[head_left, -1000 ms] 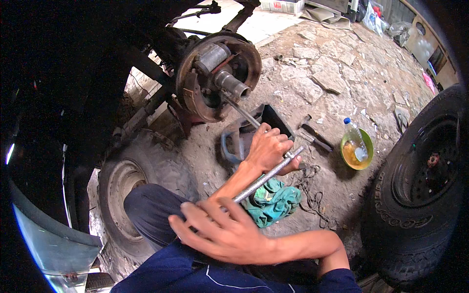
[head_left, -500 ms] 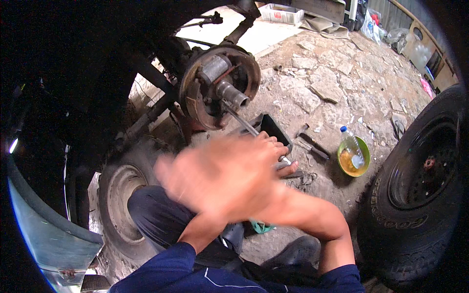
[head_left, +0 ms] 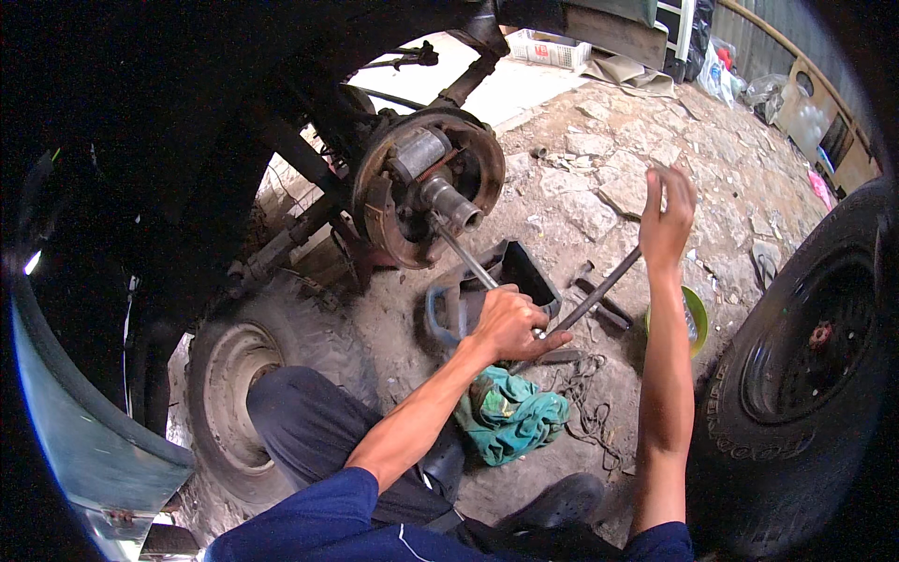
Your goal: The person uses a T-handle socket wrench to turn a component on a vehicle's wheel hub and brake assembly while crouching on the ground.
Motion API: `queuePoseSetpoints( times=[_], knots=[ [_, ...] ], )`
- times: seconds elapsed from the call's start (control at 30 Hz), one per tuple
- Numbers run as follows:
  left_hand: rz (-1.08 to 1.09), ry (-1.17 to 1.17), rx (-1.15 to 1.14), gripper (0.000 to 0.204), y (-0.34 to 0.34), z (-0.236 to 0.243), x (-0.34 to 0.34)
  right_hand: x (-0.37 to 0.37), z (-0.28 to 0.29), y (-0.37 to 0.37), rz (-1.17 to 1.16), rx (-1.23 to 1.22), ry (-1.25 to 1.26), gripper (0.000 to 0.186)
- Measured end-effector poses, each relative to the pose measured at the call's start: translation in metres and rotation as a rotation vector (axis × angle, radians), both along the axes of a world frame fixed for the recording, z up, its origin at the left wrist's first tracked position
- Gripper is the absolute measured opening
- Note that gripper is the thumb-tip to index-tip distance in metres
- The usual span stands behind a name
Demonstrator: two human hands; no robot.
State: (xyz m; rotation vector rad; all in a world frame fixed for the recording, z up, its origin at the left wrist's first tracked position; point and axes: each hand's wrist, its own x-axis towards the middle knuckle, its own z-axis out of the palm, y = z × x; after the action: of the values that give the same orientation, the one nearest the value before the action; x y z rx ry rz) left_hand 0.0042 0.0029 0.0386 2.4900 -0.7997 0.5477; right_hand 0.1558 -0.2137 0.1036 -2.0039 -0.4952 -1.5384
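Observation:
My left hand (head_left: 513, 323) is wrapped round the joint of a long steel wrench, whose shaft (head_left: 466, 257) runs up to the lower part of a rusty wheel brake assembly (head_left: 384, 220). The wrench's dark handle bar (head_left: 605, 292) slants up to the right. At its far end is my right hand (head_left: 669, 220), fingers raised and slightly bent, not wrapped round the bar. The bar's tip lies beside the heel of that hand; whether they touch I cannot tell. A bare metal hub spindle (head_left: 451, 204) sticks out from the brake's middle.
Under the brake sits a black open container (head_left: 524, 267). A green rag (head_left: 510, 417) lies near my feet. A lime-green bowl (head_left: 696, 323) is partly behind my right forearm. One tyre (head_left: 805, 365) stands at right, another wheel (head_left: 234, 398) at left. Stony ground (head_left: 599, 169) stretches beyond.
My right hand, blurred and crossing over in front of my left, has swung to the right and up. The handle bar and green rag now show. My left hand stays on the wrench.

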Motion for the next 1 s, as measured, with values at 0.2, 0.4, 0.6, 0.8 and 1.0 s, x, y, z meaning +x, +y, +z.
queuePoseSetpoints(
  times=[0.2, 0.4, 0.6, 0.8, 1.0],
  knots=[
    [0.05, 0.014, -0.073, 0.043, -0.003, 0.0, 0.005, 0.009, -0.113, -0.023, 0.342, 0.266, 0.703, 0.064],
    [0.095, 0.001, -0.132, 0.049, 0.0, -0.005, 0.012, -0.028, -0.219, 0.0, 0.332, 0.575, 1.034, 0.077],
    [0.228, 0.087, -0.133, 0.059, -0.007, 0.008, 0.012, -0.126, -0.299, 0.072, 0.509, 1.105, 1.299, 0.077],
    [0.139, 0.02, -0.199, 0.06, -0.009, 0.009, 0.016, -0.256, -0.296, 0.139, 0.77, 1.325, 1.436, 0.071],
    [0.039, 0.04, -0.12, 0.045, 0.002, 0.013, 0.018, -0.343, -0.173, 0.185, 0.947, 1.721, 1.634, 0.072]
  ],
)
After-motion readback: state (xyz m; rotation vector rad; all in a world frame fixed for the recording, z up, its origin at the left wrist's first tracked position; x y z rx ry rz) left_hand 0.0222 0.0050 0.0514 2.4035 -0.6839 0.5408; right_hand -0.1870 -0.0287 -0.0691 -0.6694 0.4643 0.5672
